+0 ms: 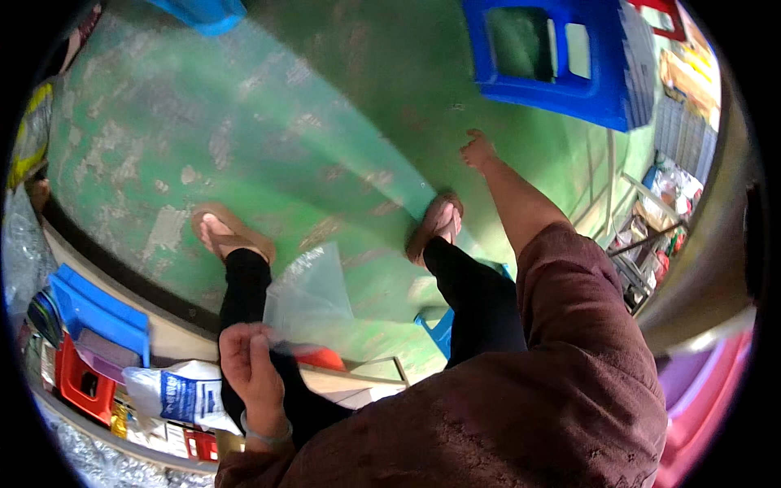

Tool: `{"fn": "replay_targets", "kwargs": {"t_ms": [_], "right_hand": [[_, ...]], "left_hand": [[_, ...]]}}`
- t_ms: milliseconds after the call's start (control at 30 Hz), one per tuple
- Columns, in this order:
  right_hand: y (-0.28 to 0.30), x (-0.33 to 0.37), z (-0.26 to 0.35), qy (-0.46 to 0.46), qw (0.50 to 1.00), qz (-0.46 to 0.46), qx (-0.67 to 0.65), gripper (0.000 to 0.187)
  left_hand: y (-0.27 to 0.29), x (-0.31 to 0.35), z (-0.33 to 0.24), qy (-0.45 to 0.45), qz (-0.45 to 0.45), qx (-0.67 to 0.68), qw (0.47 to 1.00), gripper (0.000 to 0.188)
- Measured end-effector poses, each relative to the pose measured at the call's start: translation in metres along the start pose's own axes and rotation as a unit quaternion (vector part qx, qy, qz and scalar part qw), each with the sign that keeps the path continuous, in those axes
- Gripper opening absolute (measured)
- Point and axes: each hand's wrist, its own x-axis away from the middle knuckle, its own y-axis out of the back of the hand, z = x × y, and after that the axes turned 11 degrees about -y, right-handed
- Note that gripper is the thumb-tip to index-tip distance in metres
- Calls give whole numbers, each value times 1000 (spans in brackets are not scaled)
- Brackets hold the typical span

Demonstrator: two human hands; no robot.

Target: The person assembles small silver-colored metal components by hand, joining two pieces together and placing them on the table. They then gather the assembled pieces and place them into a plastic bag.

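My left hand [251, 366] is low in front of me, its fingers closed in a pinch. From the fingertips extends a clear plastic bag [309, 294], thin and see-through, with the green floor showing through it. Some blur lies where the fingers meet the bag. My right arm is stretched forward and to the right. At its end, my right hand [478, 151] hangs over the floor with nothing in it, fingers loosely bent and apart. Nearest to it is a blue plastic stool [529, 88], and the hand does not touch it.
The worn green floor [163, 138] lies under my sandalled feet. Blue [130, 319] and red plastic stools [71, 378] and a white-and-blue package [183, 397] are at the lower left. A metal rack [651, 195] with mixed goods stands at right. Another blue plastic piece [210, 18] is far left.
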Motion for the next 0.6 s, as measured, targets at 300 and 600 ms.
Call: {"fn": "replay_targets", "kwargs": {"t_ms": [300,600], "right_hand": [[6,-86,39,14,980,-198,-28,46],[47,54,108,101,681,309,-656,20]], "left_hand": [[-20,-6,25,45,36,-10,998,11],[-16,5,32,49,27,78,995,7]]}}
